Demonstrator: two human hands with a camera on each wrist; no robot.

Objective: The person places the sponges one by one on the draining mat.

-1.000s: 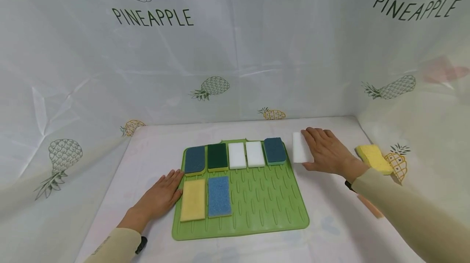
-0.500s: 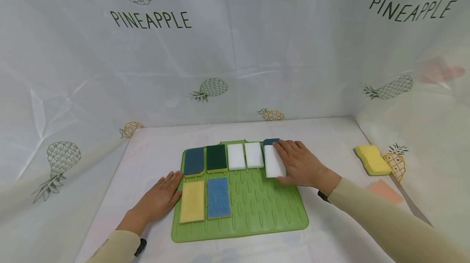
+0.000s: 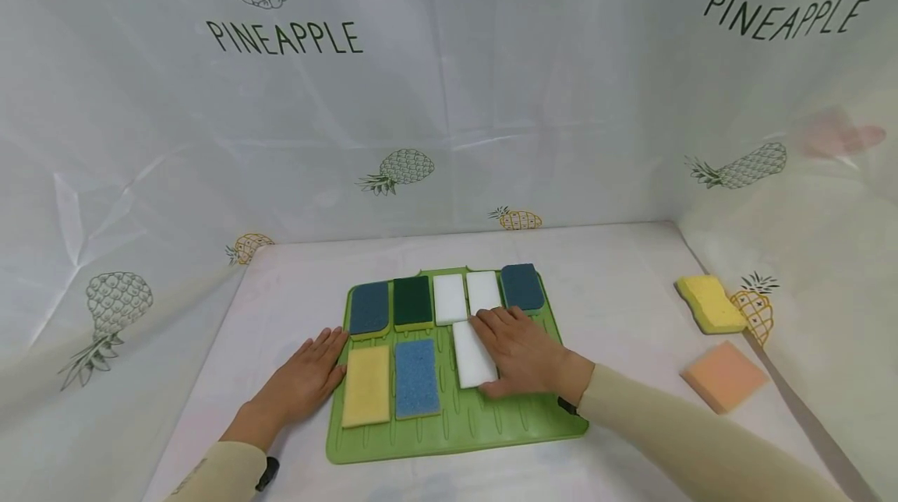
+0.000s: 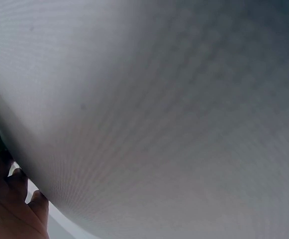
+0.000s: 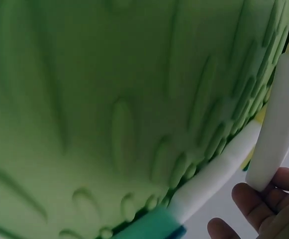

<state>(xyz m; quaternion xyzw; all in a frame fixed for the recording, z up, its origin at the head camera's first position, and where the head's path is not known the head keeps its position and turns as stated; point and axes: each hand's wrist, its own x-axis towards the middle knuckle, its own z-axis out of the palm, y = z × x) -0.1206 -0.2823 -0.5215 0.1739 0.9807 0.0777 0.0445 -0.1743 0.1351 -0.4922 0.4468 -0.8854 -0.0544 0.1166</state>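
My right hand [image 3: 522, 352] grips a white sponge [image 3: 473, 355] by its ends, over the middle of the green ridged mat [image 3: 519, 425]. In the right wrist view the white sponge [image 5: 278, 119] stands between the thumb and fingers, close over the mat. My left hand [image 3: 302, 373] rests with straight fingers at the mat's left edge, beside a yellow sponge [image 3: 366, 385]. A blue sponge [image 3: 417, 379] lies between that one and the held sponge. The left wrist view shows mostly table cloth, with the left hand's fingers [image 4: 17, 186] at the lower left.
Along the mat's back row lie a dark blue sponge [image 3: 369, 307], a dark green one [image 3: 412, 301], two white ones [image 3: 450, 298] and another dark blue one [image 3: 522, 287]. Off the mat at right are a yellow sponge [image 3: 712, 304] and an orange one [image 3: 726, 376].
My right hand has carried the white sponge leftward from beyond the mat's right edge to its middle, passing over the back-right blue sponge. The left hand has stayed put.
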